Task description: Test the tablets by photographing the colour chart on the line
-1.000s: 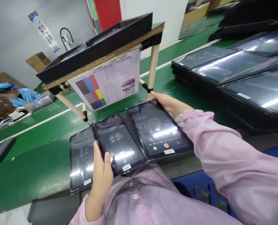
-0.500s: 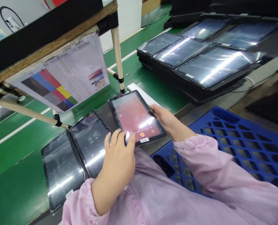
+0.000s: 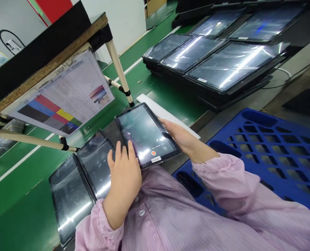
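Three black tablets lie side by side at the near edge of the green belt. My right hand (image 3: 182, 137) grips the right edge of the rightmost tablet (image 3: 146, 134), whose screen shows a grey camera view with an orange round button. My left hand (image 3: 123, 170) rests with its fingers stretched out flat on that tablet's lower left corner and on the middle tablet (image 3: 97, 162). The left tablet (image 3: 68, 195) lies untouched, its screen dark.
A colour chart sheet (image 3: 63, 99) hangs from a wooden stand (image 3: 118, 71) over the green belt (image 3: 19, 181). Stacked black trays of tablets (image 3: 218, 62) fill the far right. A blue plastic crate (image 3: 270, 146) stands at my right. A white strip (image 3: 168, 115) lies beside the rightmost tablet.
The rightmost tablet's screen went from dark to red, then to grey. My left hand moved from the middle tablet to the right tablet's lower left corner. The camera view swung right.
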{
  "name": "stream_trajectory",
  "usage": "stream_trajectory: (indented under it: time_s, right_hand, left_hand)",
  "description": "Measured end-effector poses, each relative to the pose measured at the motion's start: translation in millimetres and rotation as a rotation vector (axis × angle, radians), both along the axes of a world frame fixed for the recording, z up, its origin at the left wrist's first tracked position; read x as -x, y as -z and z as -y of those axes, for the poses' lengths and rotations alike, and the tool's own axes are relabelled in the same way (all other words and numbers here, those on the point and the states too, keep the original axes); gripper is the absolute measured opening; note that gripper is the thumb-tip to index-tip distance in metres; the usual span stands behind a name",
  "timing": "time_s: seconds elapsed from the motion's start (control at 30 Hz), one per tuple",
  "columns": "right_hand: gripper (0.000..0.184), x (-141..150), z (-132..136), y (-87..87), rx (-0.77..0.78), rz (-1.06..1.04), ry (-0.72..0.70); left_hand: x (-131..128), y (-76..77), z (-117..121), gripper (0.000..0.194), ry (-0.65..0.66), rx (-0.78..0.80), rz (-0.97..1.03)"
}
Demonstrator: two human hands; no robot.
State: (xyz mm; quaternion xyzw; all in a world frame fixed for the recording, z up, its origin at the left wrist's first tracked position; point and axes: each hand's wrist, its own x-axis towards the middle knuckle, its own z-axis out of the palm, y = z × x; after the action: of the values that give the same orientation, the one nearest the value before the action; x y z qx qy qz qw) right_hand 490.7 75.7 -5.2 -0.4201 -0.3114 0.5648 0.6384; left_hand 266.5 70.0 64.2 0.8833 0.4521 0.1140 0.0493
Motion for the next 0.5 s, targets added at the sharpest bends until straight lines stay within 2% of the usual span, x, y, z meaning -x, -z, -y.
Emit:
stream_trajectory:
  time_s: [0.13, 0.33, 0.5]
  right_hand:
    - [0.073, 1, 4, -17.7, 0.024, 0.059, -0.020]
    - [0.098, -4, 11, -35.6, 0.096, 0.211, 0.044]
    - [0.116, 9, 23, -54.0, 0.000, 0.266, 0.126]
  left_hand:
    - [-7, 4.1, -5, 0.058, -0.084, 0.258, 0.312]
    - [-5, -0.9, -3, 0.060, -0.080, 0.476, 0.519]
    - [8, -2.2, -1, 0.086, -0.264, 0.702, 0.898]
